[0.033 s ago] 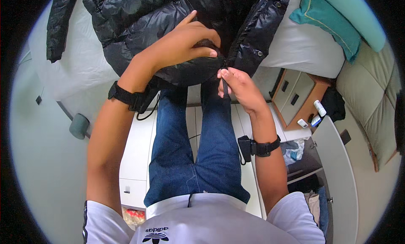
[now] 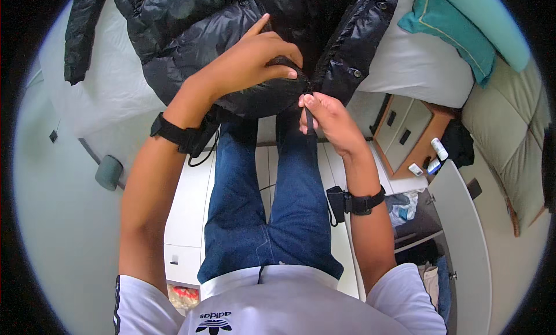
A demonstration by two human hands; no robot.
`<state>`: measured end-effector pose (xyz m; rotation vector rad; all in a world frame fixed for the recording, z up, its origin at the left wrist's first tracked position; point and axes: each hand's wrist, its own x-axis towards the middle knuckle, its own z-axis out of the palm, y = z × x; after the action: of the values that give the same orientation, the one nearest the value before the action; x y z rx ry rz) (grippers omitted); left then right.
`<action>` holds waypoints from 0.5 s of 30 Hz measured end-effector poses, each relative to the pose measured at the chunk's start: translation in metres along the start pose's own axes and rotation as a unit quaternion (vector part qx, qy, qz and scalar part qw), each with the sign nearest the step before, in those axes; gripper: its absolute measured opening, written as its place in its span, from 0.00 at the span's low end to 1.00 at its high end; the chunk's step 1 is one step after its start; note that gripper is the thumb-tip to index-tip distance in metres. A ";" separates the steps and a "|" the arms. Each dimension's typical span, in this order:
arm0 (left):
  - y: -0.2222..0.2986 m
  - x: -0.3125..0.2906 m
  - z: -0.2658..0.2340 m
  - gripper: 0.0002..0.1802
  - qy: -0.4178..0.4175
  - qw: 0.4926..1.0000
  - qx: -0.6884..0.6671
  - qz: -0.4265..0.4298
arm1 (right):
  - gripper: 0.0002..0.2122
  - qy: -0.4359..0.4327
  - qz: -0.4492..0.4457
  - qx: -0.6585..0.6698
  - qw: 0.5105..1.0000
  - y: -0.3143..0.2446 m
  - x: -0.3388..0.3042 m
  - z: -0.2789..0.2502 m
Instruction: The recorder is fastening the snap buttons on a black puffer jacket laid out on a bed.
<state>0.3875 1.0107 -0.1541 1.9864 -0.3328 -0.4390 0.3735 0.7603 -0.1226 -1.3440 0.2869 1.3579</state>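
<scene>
A shiny black puffer jacket point(image 2: 191, 51) lies open over the near edge of the bed, its lower hem hanging toward my legs. My left hand point(image 2: 258, 57) is closed on the jacket's front edge, where the zipper tape point(image 2: 284, 61) curves between thumb and fingers; its index finger points away over the fabric. Just below and to the right, my right hand point(image 2: 325, 117) pinches the zipper's lower end. A dark flat strip point(image 2: 309, 122) hangs from that pinch; whether it is a zipper pull or the tape's end I cannot tell. Metal snaps point(image 2: 357, 73) dot the jacket's right front panel.
White bedding point(image 2: 405, 71) spreads under the jacket. Teal pillows point(image 2: 457, 31) lie at the far right, above a beige padded panel point(image 2: 507, 123). A wooden-edged nightstand point(image 2: 405, 132) and an open cabinet door point(image 2: 463, 230) stand to my right. A black cable point(image 2: 202, 158) dangles near my left wrist.
</scene>
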 end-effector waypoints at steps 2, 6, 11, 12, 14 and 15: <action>-0.001 -0.003 0.000 0.08 -0.023 1.000 -0.006 0.000 | 0.14 0.000 -0.001 0.000 1.000 -0.002 0.000 0.003; -0.002 0.001 -0.002 0.06 -0.004 0.999 0.004 0.047 | 0.15 0.010 0.002 -0.016 1.000 -0.001 0.002 0.004; 0.011 0.020 -0.006 0.07 -0.076 0.984 0.144 0.066 | 0.16 0.073 0.049 -0.146 0.985 -0.006 0.001 0.010; 0.012 0.024 -0.007 0.08 -0.112 0.976 0.179 0.057 | 0.16 0.072 0.049 -0.146 0.985 -0.005 0.001 0.011; 0.014 0.027 -0.012 0.07 -0.138 0.973 0.175 0.055 | 0.16 0.090 0.029 -0.135 0.986 -0.002 0.003 0.011; 0.012 0.027 -0.013 0.07 -0.165 0.970 0.171 0.054 | 0.16 0.089 0.028 -0.134 0.987 -0.001 0.004 0.011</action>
<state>0.4170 1.0048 -0.1421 2.2122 -0.7646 -0.6804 0.3698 0.7714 -0.1215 -1.6982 0.2705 1.3605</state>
